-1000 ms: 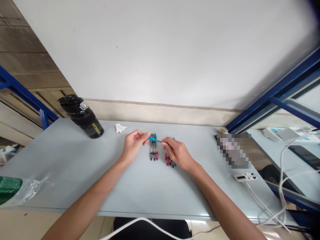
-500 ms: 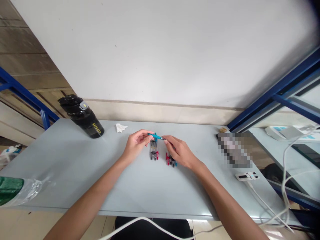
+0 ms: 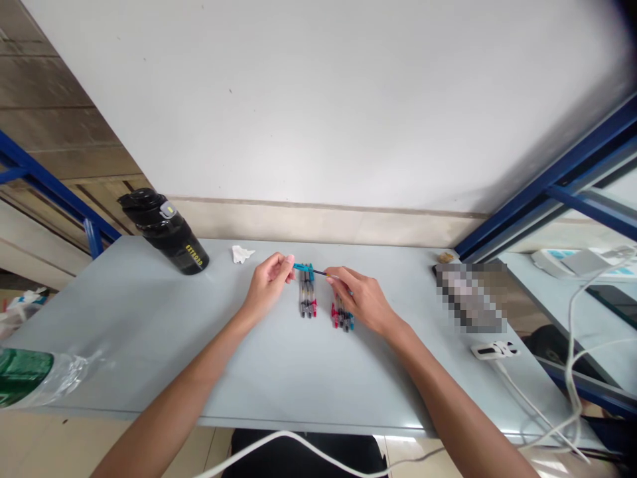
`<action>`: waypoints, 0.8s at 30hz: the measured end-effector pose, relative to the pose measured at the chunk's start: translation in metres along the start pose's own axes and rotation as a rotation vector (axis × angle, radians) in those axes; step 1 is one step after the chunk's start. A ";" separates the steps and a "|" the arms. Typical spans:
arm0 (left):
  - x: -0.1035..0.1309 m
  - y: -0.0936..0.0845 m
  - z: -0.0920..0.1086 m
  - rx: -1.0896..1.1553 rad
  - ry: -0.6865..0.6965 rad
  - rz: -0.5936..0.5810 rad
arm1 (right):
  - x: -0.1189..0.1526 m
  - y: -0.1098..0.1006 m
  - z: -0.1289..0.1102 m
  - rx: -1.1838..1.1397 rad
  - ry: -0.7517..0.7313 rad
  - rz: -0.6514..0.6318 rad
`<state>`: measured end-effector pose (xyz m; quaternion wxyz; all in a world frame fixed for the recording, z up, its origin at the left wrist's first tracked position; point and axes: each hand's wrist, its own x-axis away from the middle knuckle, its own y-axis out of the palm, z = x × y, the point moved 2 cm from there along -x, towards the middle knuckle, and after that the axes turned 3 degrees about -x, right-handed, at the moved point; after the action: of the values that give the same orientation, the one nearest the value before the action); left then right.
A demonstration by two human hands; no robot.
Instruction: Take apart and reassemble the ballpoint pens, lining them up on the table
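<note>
Pinched in my left hand (image 3: 273,275) is a teal pen part (image 3: 300,267). My right hand (image 3: 355,295) grips a thin dark pen refill (image 3: 320,272) with a yellowish section, its left end close to the teal part. Whether the two still touch I cannot tell. Just below, a row of clear pens (image 3: 307,302) with dark, red and teal parts lies on the table. A second group of pens (image 3: 342,317) lies beneath my right palm and is partly covered by it.
A black bottle (image 3: 166,232) stands at the back left, beside crumpled tissue (image 3: 242,253). A green-labelled plastic bottle (image 3: 34,377) lies at the left edge. To the right are a blurred-out flat object (image 3: 468,299), a white device (image 3: 494,350) and white cables (image 3: 535,411).
My left hand has drawn slightly left with the teal part. A dark refill now shows between my hands, where the teal pen looked whole before.
</note>
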<state>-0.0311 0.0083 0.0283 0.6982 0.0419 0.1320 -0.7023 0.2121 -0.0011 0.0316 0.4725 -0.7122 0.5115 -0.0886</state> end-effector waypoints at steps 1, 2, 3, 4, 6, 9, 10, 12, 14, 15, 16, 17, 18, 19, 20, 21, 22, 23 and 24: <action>0.000 0.000 0.000 0.006 0.000 0.012 | 0.000 -0.001 0.000 0.009 -0.003 0.006; -0.001 -0.001 0.000 0.017 0.002 0.033 | -0.001 -0.001 0.000 0.017 -0.002 0.017; -0.001 -0.002 0.000 0.030 0.004 0.059 | -0.001 -0.001 0.001 0.022 0.000 0.032; -0.002 -0.004 0.000 0.047 0.004 0.090 | -0.001 -0.002 0.003 0.025 0.004 0.047; -0.003 -0.008 -0.001 0.082 -0.001 0.153 | -0.001 -0.003 0.006 0.030 0.004 0.073; -0.005 -0.012 -0.002 0.121 -0.019 0.211 | -0.001 -0.004 0.009 0.039 0.003 0.094; -0.006 -0.013 -0.003 0.129 -0.024 0.220 | -0.001 -0.004 0.009 0.040 0.005 0.095; -0.006 -0.013 -0.003 0.134 -0.025 0.220 | -0.001 -0.004 0.009 0.039 0.008 0.094; -0.006 -0.012 -0.003 0.134 -0.023 0.213 | -0.001 -0.004 0.008 0.037 0.005 0.095; -0.005 -0.012 -0.003 0.133 -0.024 0.208 | -0.001 -0.004 0.008 0.038 0.002 0.096; -0.005 -0.011 -0.004 0.132 -0.026 0.204 | -0.001 -0.004 0.008 0.039 0.000 0.096; -0.005 -0.010 -0.004 0.130 -0.028 0.200 | -0.001 -0.004 0.008 0.040 -0.001 0.095; -0.005 -0.009 -0.004 0.128 -0.028 0.194 | -0.001 -0.004 0.008 0.042 -0.001 0.092; -0.004 -0.009 -0.004 0.125 -0.028 0.184 | -0.001 -0.003 0.008 0.042 -0.001 0.089; -0.004 -0.008 -0.003 0.122 -0.027 0.172 | 0.000 -0.003 0.009 0.042 -0.001 0.086; -0.004 -0.008 -0.003 0.120 -0.027 0.157 | 0.000 -0.003 0.009 0.041 -0.001 0.084; -0.003 -0.007 -0.002 0.119 -0.028 0.138 | 0.000 -0.003 0.009 0.041 0.000 0.080; -0.003 -0.006 -0.002 0.118 -0.029 0.117 | 0.000 -0.003 0.009 0.043 0.000 0.075; -0.002 -0.004 -0.002 0.115 -0.030 0.093 | 0.000 -0.002 0.008 0.044 0.000 0.069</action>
<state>-0.0357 0.0106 0.0279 0.7284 0.0779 0.0788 -0.6761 0.2187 0.0036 0.0289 0.4909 -0.6836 0.5336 -0.0834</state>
